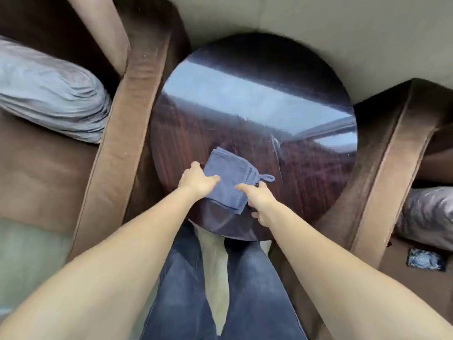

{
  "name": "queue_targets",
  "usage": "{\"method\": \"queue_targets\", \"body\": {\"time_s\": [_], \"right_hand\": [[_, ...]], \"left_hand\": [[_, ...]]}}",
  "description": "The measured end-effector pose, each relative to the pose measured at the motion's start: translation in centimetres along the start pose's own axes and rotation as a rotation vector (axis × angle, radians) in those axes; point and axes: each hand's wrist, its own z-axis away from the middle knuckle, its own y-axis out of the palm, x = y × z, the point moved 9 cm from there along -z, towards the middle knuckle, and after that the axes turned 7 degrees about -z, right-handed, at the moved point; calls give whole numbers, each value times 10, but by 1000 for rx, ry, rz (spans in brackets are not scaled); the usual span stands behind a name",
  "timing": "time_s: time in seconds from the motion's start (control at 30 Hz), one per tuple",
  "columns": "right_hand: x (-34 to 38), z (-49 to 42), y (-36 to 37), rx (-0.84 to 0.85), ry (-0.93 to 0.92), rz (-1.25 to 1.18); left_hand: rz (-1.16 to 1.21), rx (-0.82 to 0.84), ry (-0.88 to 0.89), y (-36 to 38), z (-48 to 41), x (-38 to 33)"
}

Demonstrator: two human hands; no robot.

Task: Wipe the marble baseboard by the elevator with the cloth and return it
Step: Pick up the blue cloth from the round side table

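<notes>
A folded blue cloth (229, 179) with a small hanging loop lies on the near part of a round, glossy dark wooden table (257, 106). My left hand (197, 180) rests on the cloth's left edge, thumb across its top and fingers at its side. My right hand (261, 198) touches the cloth's right edge near the loop, fingers curled at the cloth's border. Both arms reach forward from the bottom of the view. No baseboard or elevator shows in the view.
A brown sofa arm (127, 123) flanks the table on the left, with a grey cushion (49, 92) on the seat. Another brown armchair arm (392, 155) stands at the right with a grey cushion (429, 214). My legs in jeans (220, 290) stand against the table's near edge.
</notes>
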Motion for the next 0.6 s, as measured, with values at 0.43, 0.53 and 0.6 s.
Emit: {"method": "queue_targets", "body": {"time_s": [0.43,0.53,0.6], "right_hand": [[13,39,63,226,-9,-179],[7,91,112,296,-90,-95],[-19,139,167,352,-138,-4]], "left_hand": [[803,132,-64,10,11,68],[991,129,-39,-14,44,116],[1156,86,-32,-32,79,174]]}}
